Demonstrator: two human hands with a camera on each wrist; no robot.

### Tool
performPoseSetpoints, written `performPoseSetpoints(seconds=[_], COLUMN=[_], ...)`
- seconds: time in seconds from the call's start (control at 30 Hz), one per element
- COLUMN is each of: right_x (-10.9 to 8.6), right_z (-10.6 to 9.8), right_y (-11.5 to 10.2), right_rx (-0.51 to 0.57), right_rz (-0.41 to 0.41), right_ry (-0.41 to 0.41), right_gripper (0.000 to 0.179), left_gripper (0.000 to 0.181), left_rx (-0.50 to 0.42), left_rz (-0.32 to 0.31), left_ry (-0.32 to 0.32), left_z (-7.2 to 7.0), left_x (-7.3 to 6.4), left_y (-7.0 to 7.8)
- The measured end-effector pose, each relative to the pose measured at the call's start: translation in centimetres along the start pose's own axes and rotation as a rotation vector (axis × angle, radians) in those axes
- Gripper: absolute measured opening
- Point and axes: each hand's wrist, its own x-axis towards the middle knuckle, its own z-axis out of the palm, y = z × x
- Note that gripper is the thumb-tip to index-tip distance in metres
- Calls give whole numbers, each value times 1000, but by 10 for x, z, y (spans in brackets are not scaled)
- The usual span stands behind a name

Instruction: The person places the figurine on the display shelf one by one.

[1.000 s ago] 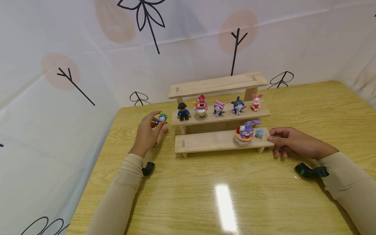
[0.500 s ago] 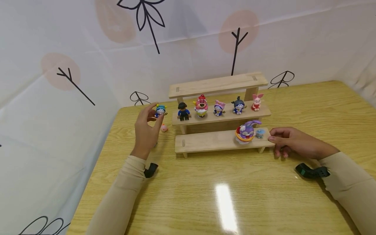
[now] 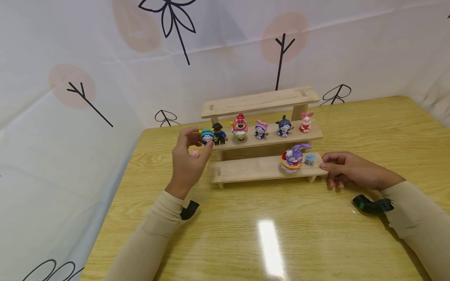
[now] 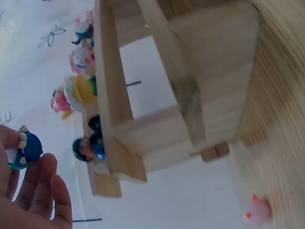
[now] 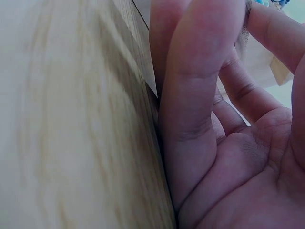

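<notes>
My left hand (image 3: 188,164) pinches a small blue figurine (image 3: 206,136) with a teal hat between thumb and fingers. It is held at the left end of the middle step, overlapping a black-haired toy figure (image 3: 220,134) in the head view. In the left wrist view the figurine's blue back (image 4: 32,146) faces the camera, apart from the step. At the right, my right hand (image 3: 351,169) grips the end of the lowest step of a three-step wooden display stand (image 3: 246,169), thumb at its edge. The right wrist view shows those fingers (image 5: 190,90) curled close to the tabletop.
Along the middle step stand a pink bear (image 3: 240,128), two blue-bodied figurines and a piglet figurine (image 3: 306,123). A purple rabbit figurine (image 3: 293,158) and a small light-blue piece (image 3: 310,159) occupy the lowest step. A pink figure (image 4: 259,212) lies on the table left of the stand.
My left hand has lifted the blue figurine from near the pink figure and carried it right to the middle step's left end. The right hand has stayed on the stand.
</notes>
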Motion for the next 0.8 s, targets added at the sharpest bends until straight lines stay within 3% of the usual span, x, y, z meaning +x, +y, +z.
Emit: performPoseSetpoints(seconds=[0.3, 0.53, 0.7, 0.8], right_x=[1, 2, 1, 1], right_z=[1, 1, 1, 0], right_y=[0, 0, 0, 0], right_rx=[9, 7, 4, -3], right_rz=[4, -20, 19, 31], right_ry=[-3, -16, 1, 13], right_gripper=[23, 24, 26, 27], left_gripper=[41, 41, 39, 39], left_rx=[-40, -45, -93, -68], left_rz=[68, 22, 11, 14], left_ry=[-51, -152, -231, -269], left_z=[19, 38, 51, 59], left_x=[3, -1, -5, -9], left_y=[24, 34, 38, 38])
